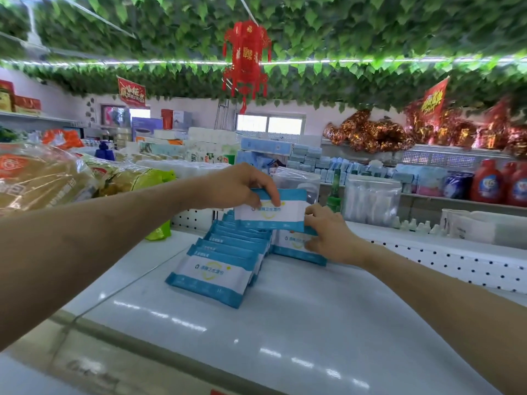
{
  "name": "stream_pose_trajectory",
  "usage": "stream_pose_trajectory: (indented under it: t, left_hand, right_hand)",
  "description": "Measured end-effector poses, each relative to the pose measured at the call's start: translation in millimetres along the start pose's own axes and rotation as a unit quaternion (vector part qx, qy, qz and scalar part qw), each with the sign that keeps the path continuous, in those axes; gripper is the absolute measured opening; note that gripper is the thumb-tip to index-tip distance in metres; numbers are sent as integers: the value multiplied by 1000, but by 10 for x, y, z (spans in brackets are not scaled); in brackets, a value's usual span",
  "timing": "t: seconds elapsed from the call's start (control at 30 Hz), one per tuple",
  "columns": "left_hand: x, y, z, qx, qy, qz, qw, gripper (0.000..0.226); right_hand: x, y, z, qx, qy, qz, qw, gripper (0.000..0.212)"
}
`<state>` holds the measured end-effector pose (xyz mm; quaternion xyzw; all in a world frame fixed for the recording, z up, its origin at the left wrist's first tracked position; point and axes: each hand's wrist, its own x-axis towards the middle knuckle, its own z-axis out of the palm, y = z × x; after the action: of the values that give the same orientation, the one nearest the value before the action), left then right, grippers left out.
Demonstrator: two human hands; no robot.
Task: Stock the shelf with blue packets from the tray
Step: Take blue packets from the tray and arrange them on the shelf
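A row of blue-and-white packets (219, 276) stands leaning on the white shelf (299, 323), running back toward the pegboard. My left hand (239, 185) grips the top edge of one blue packet (271, 213), held in the air above the back of the row. My right hand (328, 235) touches that packet's right edge with its fingertips and rests against a second short stack of blue packets (296, 246) to the right of the row. No tray is in view.
Large yellow bagged goods (42, 178) fill the shelf to the left. Clear plastic bags (370, 198) and a green bottle (335, 195) stand behind the packets. A white perforated divider (456, 263) runs along the right. Detergent bottles (499, 183) sit far right.
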<state>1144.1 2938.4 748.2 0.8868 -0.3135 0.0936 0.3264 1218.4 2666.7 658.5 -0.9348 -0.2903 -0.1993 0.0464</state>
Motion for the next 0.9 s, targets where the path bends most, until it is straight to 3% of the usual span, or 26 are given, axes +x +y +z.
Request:
stream_pose_trajectory:
  t: [0.07, 0.17, 0.47, 0.73, 0.9]
  left_hand:
    - [109, 48, 52, -14, -6, 9, 1000, 36]
    - [296, 106, 212, -8, -20, 28, 999, 33]
    - [605, -157, 843, 165, -127, 51, 977, 36]
    - [456, -216, 800, 155, -43, 58, 985, 41]
    - [-70, -295, 423, 148, -24, -10, 989, 39]
  right_hand:
    - [-70, 52, -73, 11, 25, 14, 1000, 57]
    - [-231, 224, -231, 32, 66, 42, 996, 44]
    - [-833, 516, -634, 27, 96, 65, 993, 38]
    - [-790, 226, -714, 56, 97, 8, 994, 37]
    - [-362, -435, -705, 100, 71, -80, 989, 34]
